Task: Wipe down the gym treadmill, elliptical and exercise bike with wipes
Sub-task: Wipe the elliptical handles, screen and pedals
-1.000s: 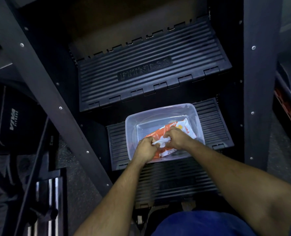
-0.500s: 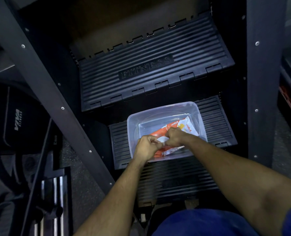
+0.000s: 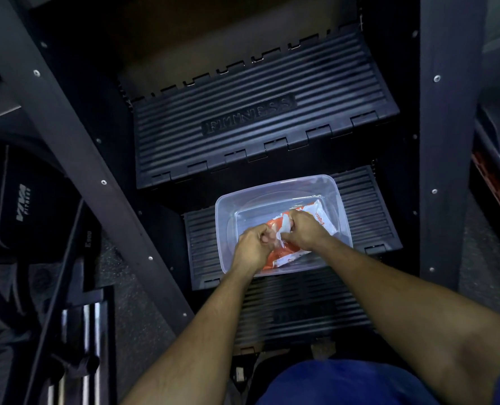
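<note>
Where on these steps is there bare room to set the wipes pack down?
The upper step is bare across its ribbed tread. The lower step has narrow strips either side of the clear tub. The tub is crowded: both hands, left and right, work the wipes pack.

Both hands reach into a clear tub [image 3: 283, 185] on a ribbed black step [image 3: 359, 206]. The left hand [image 3: 251, 247] and right hand [image 3: 304, 229] pinch a white wipe [image 3: 283, 230] over an orange pack [image 3: 294, 257].

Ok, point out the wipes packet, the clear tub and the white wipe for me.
wipes packet [image 3: 320, 219]: head view, on its orange-and-white far end.
clear tub [image 3: 275, 187]: head view, on its far rim.
white wipe [image 3: 284, 229]: head view, on the sheet between both hands.
</note>
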